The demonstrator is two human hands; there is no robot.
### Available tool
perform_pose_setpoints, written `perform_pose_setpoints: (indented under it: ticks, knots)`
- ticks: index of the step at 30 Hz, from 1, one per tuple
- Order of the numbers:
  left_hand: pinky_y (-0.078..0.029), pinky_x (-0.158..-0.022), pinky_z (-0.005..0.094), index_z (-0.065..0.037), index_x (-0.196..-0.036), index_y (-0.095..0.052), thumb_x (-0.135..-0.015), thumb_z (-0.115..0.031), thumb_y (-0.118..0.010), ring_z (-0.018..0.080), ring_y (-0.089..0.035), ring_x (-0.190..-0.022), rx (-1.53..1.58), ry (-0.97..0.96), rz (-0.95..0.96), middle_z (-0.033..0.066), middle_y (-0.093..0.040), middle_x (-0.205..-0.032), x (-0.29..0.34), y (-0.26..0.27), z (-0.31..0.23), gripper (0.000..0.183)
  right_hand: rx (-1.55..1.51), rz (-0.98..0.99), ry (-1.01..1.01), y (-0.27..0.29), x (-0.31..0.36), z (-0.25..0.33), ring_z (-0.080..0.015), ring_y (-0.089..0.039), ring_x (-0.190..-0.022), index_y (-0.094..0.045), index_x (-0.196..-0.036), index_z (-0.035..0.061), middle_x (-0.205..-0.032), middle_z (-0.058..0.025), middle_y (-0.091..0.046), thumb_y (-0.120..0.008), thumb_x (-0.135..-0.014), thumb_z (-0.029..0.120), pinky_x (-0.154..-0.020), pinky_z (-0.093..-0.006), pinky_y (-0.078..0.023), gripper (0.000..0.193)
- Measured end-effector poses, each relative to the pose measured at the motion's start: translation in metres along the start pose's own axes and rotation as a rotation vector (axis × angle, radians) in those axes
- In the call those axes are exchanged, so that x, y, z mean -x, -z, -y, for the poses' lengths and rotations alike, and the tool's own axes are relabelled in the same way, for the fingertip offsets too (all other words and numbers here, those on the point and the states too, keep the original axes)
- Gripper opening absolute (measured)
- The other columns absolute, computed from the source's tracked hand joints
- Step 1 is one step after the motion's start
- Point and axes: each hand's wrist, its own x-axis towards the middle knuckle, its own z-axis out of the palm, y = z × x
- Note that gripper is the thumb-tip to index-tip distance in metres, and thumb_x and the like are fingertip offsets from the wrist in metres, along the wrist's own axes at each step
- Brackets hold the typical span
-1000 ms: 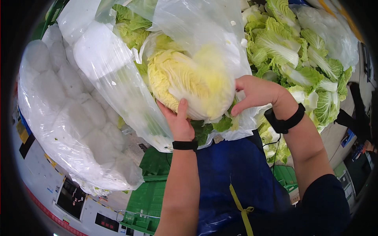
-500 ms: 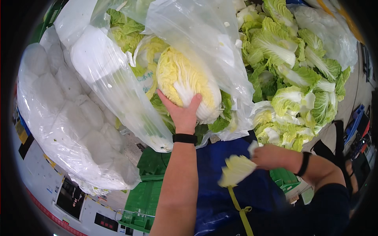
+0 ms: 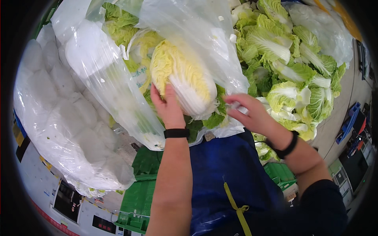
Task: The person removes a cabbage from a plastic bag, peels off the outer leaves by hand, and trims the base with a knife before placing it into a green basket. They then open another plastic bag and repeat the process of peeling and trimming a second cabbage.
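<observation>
— Background: grey floor (image 3: 334, 133) at the right edge, green crates (image 3: 136, 202) lower left, a bulging white plastic bag (image 3: 67, 122) at left. What's in work?
— One pale yellow cabbage (image 3: 189, 76), lying tilted at the mouth of an open translucent bag (image 3: 185, 19), green leaves (image 3: 214, 120) under its lower end.
— Left hand (image 3: 170, 110)?
— Holding the cabbage by its lower left side, thumb apart from the fingers.
— Right hand (image 3: 249, 112)?
— Just right of the cabbage's lower end. Narrow thumb-finger gap, blurred; can't tell if anything's pinched.
— Nearby?
— Heap of loose leaves (image 3: 283, 51) upper right; blue apron (image 3: 224, 169) below the hands.
</observation>
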Motion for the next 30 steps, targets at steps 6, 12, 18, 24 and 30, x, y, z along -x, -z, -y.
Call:
perform_pose_setpoints:
  ticks: [6, 12, 18, 24, 30]
  knots:
    - [-0.042, -0.09, 0.0263, 0.004, -0.127, -0.046, -0.097, -0.019, -0.048, 0.0163, -0.054, -0.102, -0.14, -0.119, -0.048, 0.0107, -0.058, -0.115, -0.013, 0.011, 0.007, 0.038, 0.012, -0.399, -0.14, -0.073, -0.06, 0.028, -0.0296, -0.054, -0.095, -0.053, -0.115, 0.001, -0.101, -0.0163, -0.055, -0.076, -0.072, 0.025, -0.084, -0.0379, -0.044, 0.055]
    - [-0.042, -0.09, 0.0263, 0.004, -0.128, -0.048, -0.097, -0.019, -0.046, 0.0148, -0.054, -0.104, -0.106, -0.005, -0.073, 0.0113, -0.058, -0.118, -0.01, 0.012, 0.0, 0.038, 0.293, -0.51, 0.086, -0.081, -0.052, 0.029, -0.0312, -0.05, -0.098, -0.054, -0.108, 0.0009, -0.104, -0.0155, -0.053, -0.078, -0.065, 0.024, -0.085, -0.0401, -0.042, 0.055]
    - [-0.041, -0.092, 0.027, 0.004, -0.13, -0.046, -0.097, -0.016, -0.045, 0.0146, -0.052, -0.107, -0.019, 0.065, -0.064, 0.0116, -0.055, -0.123, -0.006, 0.01, -0.002, 0.039, 0.144, -0.542, -0.135, -0.088, -0.068, 0.048, -0.0319, -0.052, -0.098, -0.057, -0.105, 0.0008, -0.1, -0.0164, -0.057, -0.077, -0.066, 0.025, -0.086, -0.0393, -0.042, 0.05]
    - [-0.042, -0.087, 0.0274, 0.004, -0.125, -0.048, -0.096, -0.019, -0.046, 0.0153, -0.053, -0.102, 0.0, 0.051, -0.065, 0.0104, -0.056, -0.117, -0.001, 0.015, 0.002, 0.037, 0.068, -0.106, -0.333, -0.058, -0.076, 0.063, -0.0313, -0.06, -0.084, -0.059, -0.099, -0.0016, -0.088, -0.0176, -0.063, -0.073, -0.066, 0.033, -0.074, -0.0377, -0.047, 0.05]
    - [-0.04, -0.095, 0.0294, 0.005, -0.136, -0.038, -0.096, -0.016, -0.043, 0.0181, -0.051, -0.112, 0.026, 0.052, -0.029, 0.0145, -0.052, -0.127, 0.002, 0.012, -0.001, 0.045, 0.045, 0.111, -0.226, -0.059, -0.093, 0.051, -0.032, -0.063, -0.077, -0.062, -0.086, -0.0017, -0.083, -0.018, -0.064, -0.074, -0.062, 0.039, -0.068, -0.0375, -0.048, 0.049]
